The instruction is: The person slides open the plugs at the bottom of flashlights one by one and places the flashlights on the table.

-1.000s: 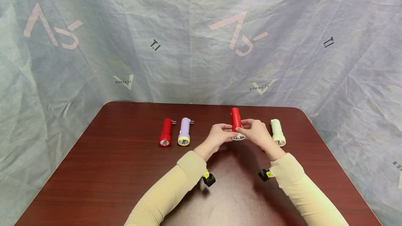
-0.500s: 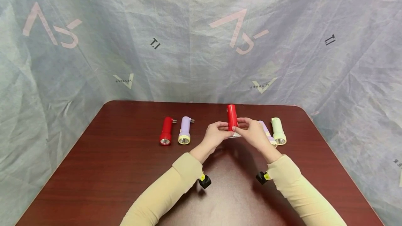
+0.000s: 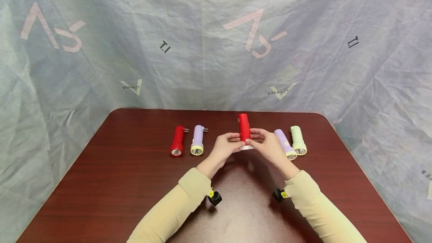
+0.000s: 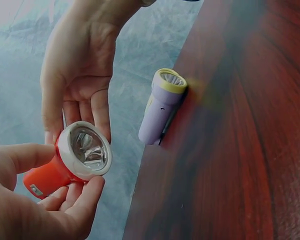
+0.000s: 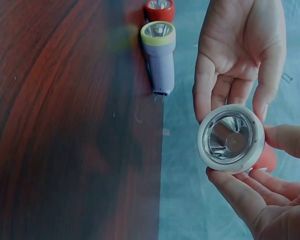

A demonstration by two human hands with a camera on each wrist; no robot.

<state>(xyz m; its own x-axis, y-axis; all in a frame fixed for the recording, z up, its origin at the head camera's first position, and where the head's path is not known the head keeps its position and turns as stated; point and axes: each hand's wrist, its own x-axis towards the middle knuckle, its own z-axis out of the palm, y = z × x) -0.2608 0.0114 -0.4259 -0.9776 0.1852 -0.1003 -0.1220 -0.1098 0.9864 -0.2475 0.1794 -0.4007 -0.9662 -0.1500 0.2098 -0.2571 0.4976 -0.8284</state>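
A red flashlight (image 3: 244,126) with a white rim is held above the table, its tail end up and its lens end low. My left hand (image 3: 223,148) pinches it near the rim from the left, thumb and fingers on its sides. From the other side my right hand (image 3: 269,147) grips it the same way. In the left wrist view the flashlight's red body (image 4: 49,176) shows a small light-coloured patch. The right wrist view looks almost straight into its lens (image 5: 231,139); much of the body is hidden behind the head there.
On the dark red table (image 3: 111,183), a second red flashlight (image 3: 177,141) and a lilac one (image 3: 198,140) lie left, with plug prongs out. Right of my right hand lie another lilac flashlight (image 3: 284,143) and a pale green one (image 3: 298,140), close together. A grey cloth (image 3: 202,48) hangs behind.
Both hands have shifted left with the red flashlight. Its lens, visible in the head view earlier, has turned down out of sight. The right-hand lilac flashlight has come into view beside my right hand.
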